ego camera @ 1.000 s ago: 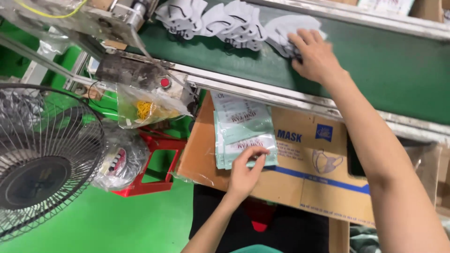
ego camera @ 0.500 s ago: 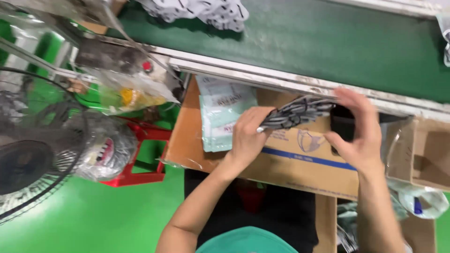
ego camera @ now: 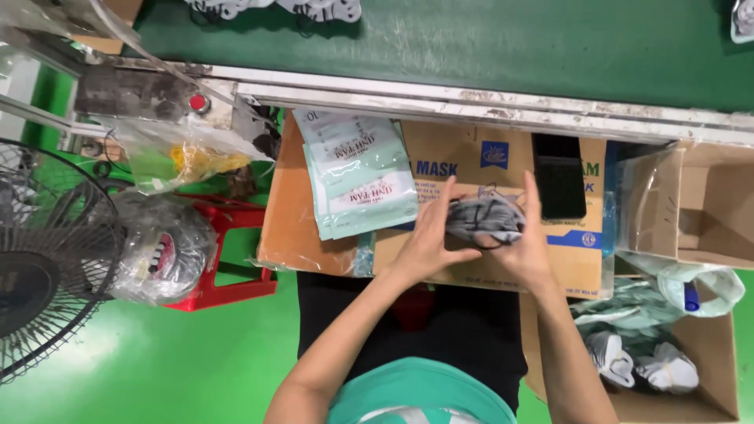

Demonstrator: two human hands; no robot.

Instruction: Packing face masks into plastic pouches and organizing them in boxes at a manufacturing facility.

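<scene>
Both hands hold a small stack of grey patterned face masks (ego camera: 485, 217) over a flat cardboard box (ego camera: 503, 263) on my lap. My left hand (ego camera: 430, 235) grips the stack's left end, and my right hand (ego camera: 528, 239) presses its right side and lower edge. A pile of pale green mask pouches (ego camera: 361, 177) lies just left of my left hand on a cardboard sheet (ego camera: 287, 228). Behind the box runs a green conveyor belt (ego camera: 503, 39) with more masks (ego camera: 314, 8) at its far left edge.
A black phone (ego camera: 559, 177) lies on the box by my right hand. A cardboard bin with masks (ego camera: 648, 365) and green bags stands at lower right, an open box (ego camera: 707, 204) above it. At left are a fan (ego camera: 47, 259), a red stool (ego camera: 228, 259) and plastic bags (ego camera: 161, 247).
My right hand left the conveyor belt and came down to the box with masks. Both hands have drawn together and squared the masks into a compact stack. The view shifted left and down.
</scene>
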